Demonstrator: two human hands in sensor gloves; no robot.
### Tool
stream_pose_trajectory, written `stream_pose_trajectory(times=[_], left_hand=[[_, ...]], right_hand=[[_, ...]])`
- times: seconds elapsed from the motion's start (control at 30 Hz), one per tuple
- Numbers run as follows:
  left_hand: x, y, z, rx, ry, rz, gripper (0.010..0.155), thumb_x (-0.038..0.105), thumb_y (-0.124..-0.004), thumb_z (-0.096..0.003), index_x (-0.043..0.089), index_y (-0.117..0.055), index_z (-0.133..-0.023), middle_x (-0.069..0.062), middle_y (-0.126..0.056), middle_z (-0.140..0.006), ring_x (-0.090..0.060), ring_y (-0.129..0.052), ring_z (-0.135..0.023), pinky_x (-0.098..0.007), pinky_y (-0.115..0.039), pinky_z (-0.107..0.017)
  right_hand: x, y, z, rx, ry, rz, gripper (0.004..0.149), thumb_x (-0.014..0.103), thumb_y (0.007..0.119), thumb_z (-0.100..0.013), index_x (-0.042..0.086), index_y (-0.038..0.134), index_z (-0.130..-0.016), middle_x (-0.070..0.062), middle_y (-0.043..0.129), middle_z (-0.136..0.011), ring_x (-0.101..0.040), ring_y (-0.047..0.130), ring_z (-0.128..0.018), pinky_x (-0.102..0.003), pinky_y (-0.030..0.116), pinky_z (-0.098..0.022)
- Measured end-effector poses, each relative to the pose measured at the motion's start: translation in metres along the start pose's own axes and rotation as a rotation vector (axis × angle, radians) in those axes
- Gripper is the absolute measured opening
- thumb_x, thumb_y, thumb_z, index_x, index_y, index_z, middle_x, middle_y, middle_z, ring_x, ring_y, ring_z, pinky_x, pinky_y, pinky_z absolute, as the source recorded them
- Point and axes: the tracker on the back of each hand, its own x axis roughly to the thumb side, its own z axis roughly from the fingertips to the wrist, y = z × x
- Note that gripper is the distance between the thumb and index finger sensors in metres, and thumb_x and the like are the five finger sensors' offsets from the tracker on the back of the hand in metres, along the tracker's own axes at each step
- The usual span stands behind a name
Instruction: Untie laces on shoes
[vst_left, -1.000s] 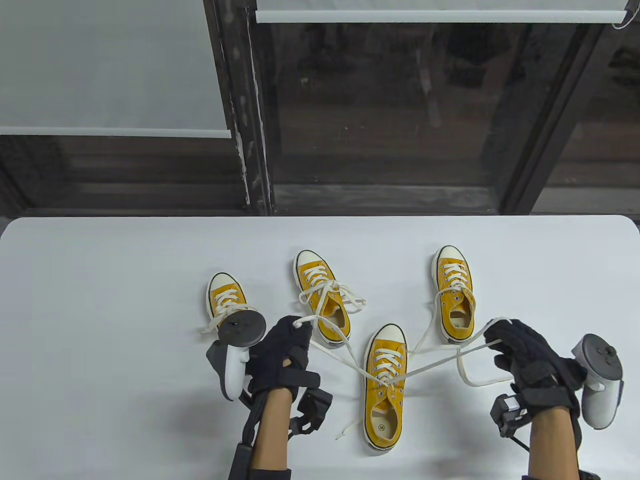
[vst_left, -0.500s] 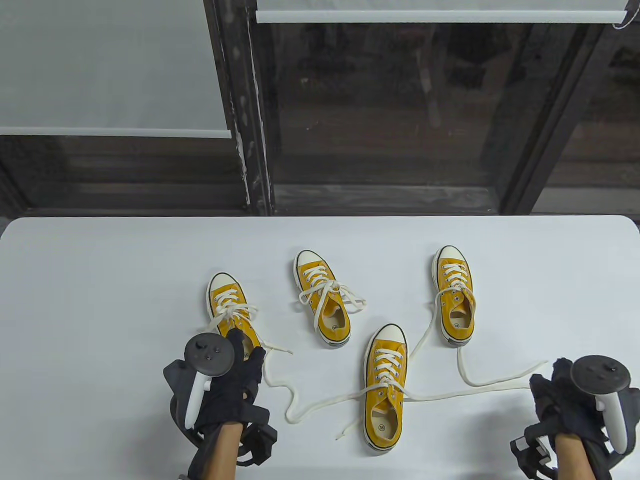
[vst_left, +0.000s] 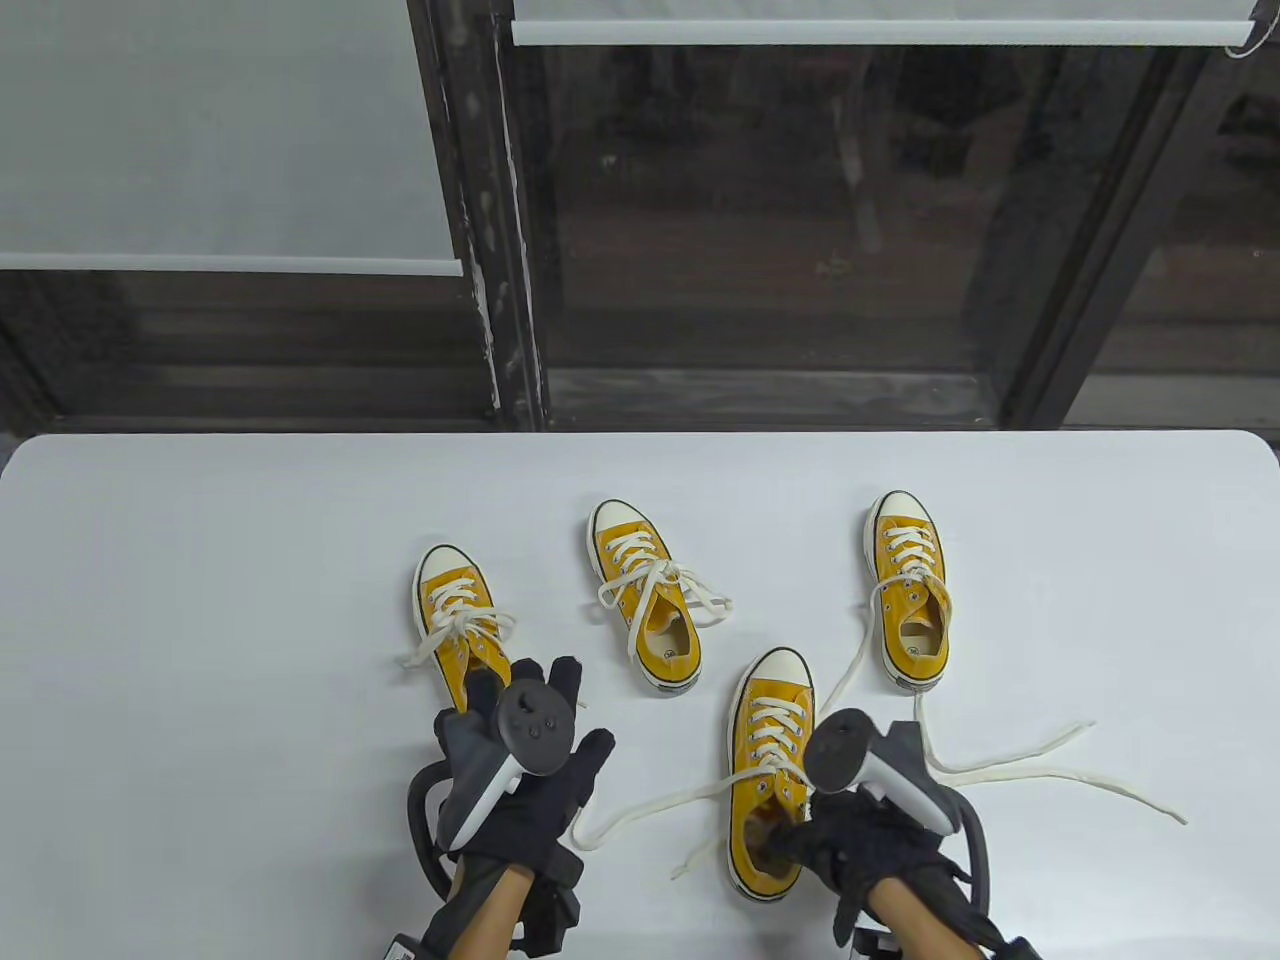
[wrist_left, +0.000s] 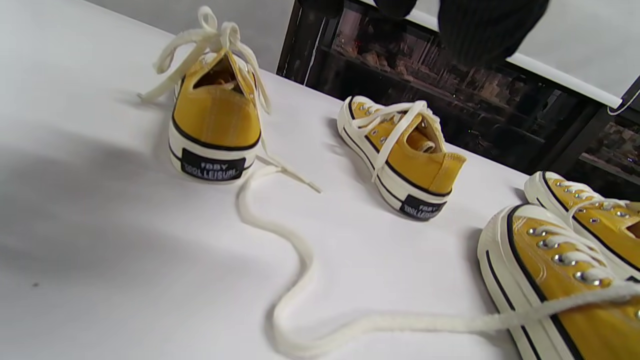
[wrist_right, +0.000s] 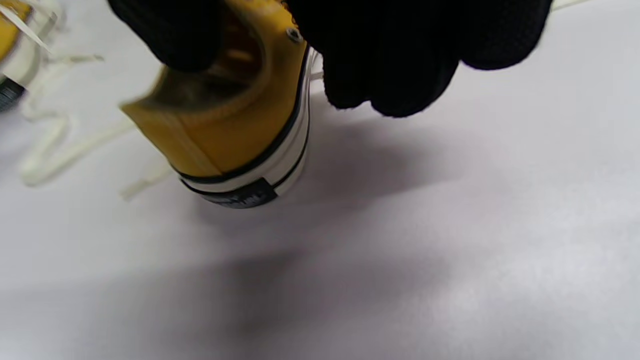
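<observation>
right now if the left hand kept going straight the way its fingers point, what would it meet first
Probably the heel of the leftmost yellow sneaker, bow still tied. The left hand sits just behind it, fingers spread and pointing away from the person. Height above the table is unclear, so it might pass over.

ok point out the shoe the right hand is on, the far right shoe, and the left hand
near shoe (vst_left: 775, 700): table view, on its laced front
far right shoe (vst_left: 905, 545): table view, on its laced front
left hand (vst_left: 540, 800): table view, on the glove's back

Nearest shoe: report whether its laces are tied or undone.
Undone. The nearest shoe has no bow; its loose lace ends trail across the table.
</observation>
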Motion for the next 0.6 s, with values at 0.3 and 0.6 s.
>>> stream_pose_trajectory(times=[0.3, 0.6], left_hand=[[-0.002, -0.011, -0.003, -0.048, -0.017, 0.008, 0.075, 0.06, -0.069, -0.057, 0.043, -0.03, -0.119, 0.003, -0.024, -0.132, -0.035, -0.008, -0.122, -0.07, -0.013, -0.083], [0.007, -0.018, -0.004, -0.092, -0.058, -0.023, 0.078, 0.061, -0.069, -0.0565, 0.042, -0.028, -0.119, 0.004, -0.026, -0.132, -0.034, -0.009, -0.122, -0.07, -0.015, -0.083]], right_hand=[[0.005, -0.006, -0.008, -0.275, 0.071, 0.055, 0.045, 0.038, 0.069, -0.063, 0.004, 0.081, -0.09, 0.002, 0.096, -0.053, -0.002, 0.093, -0.022, -0.033, 0.083, -0.033], [-0.014, -0.081, 0.01, -0.406, 0.042, -0.083, 0.044, 0.036, 0.073, -0.061, 0.005, 0.084, -0.09, -0.002, 0.096, -0.052, -0.005, 0.092, -0.023, -0.035, 0.082, -0.034]])
